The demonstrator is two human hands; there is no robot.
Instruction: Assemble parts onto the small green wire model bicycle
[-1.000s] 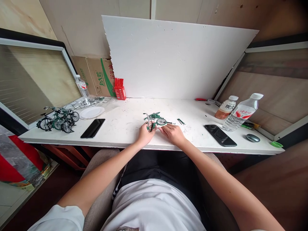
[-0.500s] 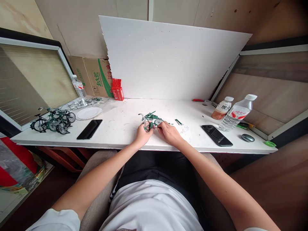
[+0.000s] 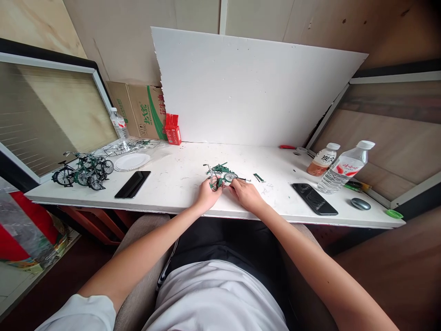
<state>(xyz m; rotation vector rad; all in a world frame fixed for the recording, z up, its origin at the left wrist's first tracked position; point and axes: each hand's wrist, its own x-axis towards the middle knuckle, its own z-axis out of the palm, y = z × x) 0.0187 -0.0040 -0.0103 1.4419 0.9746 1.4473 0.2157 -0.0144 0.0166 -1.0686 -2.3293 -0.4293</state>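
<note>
In front of me, at the table's near edge, my left hand is closed around a miniature bicycle with a thin silver handlebar and dark green parts. Just to its right, my right hand has its fingertips pinched together against the bicycle's side. Whatever those fingertips hold is too small and covered to make out. Behind both hands lie loose green bicycle parts and a small spoked wheel. Two narrow green strips rest to the right of these.
Several finished model bicycles stand clustered at the left, near a white plate and a phone. At right are another phone, two bottles and a mouse. A white board leans behind the table.
The whole view has shifted slightly, so things appear a little further right. Both hands stay together at the bicycle, with only a slight shift of the right fingers.
</note>
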